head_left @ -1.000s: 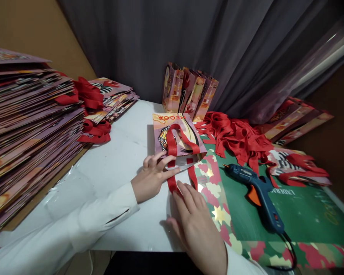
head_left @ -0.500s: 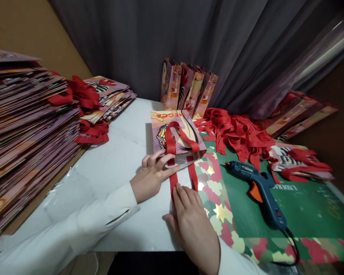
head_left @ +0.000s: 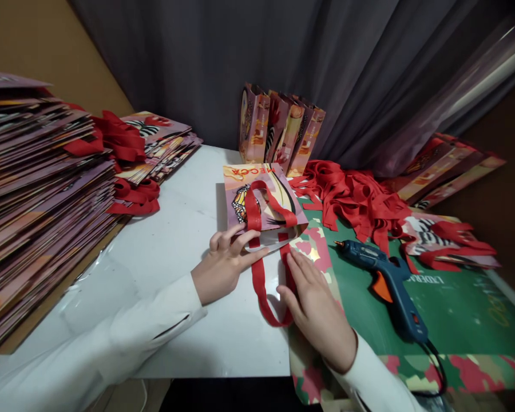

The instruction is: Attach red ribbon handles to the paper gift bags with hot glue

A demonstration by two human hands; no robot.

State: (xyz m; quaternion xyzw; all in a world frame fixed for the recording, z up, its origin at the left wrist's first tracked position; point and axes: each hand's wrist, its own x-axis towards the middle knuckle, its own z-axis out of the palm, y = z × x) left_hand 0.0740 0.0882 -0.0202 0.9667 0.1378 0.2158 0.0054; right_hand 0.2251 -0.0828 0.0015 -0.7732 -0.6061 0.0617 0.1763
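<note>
A paper gift bag (head_left: 278, 182) with butterfly artwork lies flat on the white table, its mouth towards me and slightly parted. One red ribbon handle (head_left: 253, 209) rests on its upper face. The other red ribbon handle (head_left: 261, 294) loops out of the mouth onto the table. My left hand (head_left: 221, 266) is at the left side of the mouth, fingers spread, thumb lying across the lower ribbon. Flat fingers of my right hand (head_left: 320, 306) touch the right strand of that loop; this hand is open. The fingertips' contact inside the mouth is partly hidden.
A blue glue gun (head_left: 386, 280) lies on a green printed sheet (head_left: 455, 320) at the right. Behind it is a heap of red ribbons (head_left: 352, 194). Finished-looking bags (head_left: 278, 129) stand by the curtain. A tall stack of flat bags (head_left: 38, 189) fills the left.
My right hand has moved right and slightly up, from the left strand of the lower ribbon to its right strand, uncovering the loop. My left hand has stayed at the bag's mouth.
</note>
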